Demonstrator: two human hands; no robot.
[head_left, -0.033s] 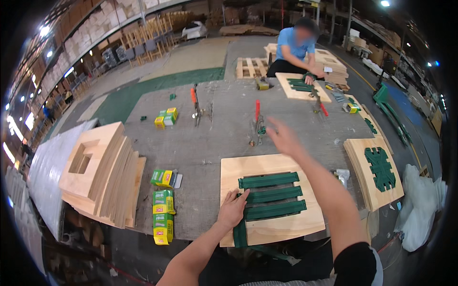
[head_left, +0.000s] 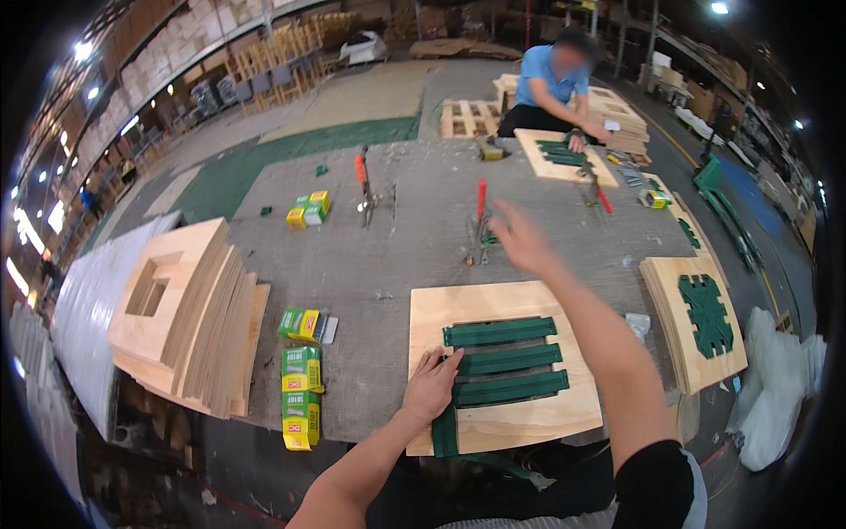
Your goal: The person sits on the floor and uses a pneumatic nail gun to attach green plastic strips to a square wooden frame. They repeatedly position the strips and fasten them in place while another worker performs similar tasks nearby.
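A square plywood board lies on the table before me. Several green webbing straps run across its opening. Another green strap runs down its left side, over the near edge. My left hand lies open on the board at the left ends of the cross straps, fingertips against the webbing. Over the table beyond the board, my right hand is stretched out, blurred, fingers apart, with nothing visible in it. Just left of its fingers stands a red-handled tool, with a small green bit beside it.
Stacked plywood frames stand at the left, beside green-and-yellow boxes. An orange-handled tool lies farther back. At the right is a board pile with green webbing on top. Across the table a co-worker handles another webbed board.
The view has shifted very slightly. My right hand stays stretched out near the red-handled tool, and my left hand keeps its place on the straps.
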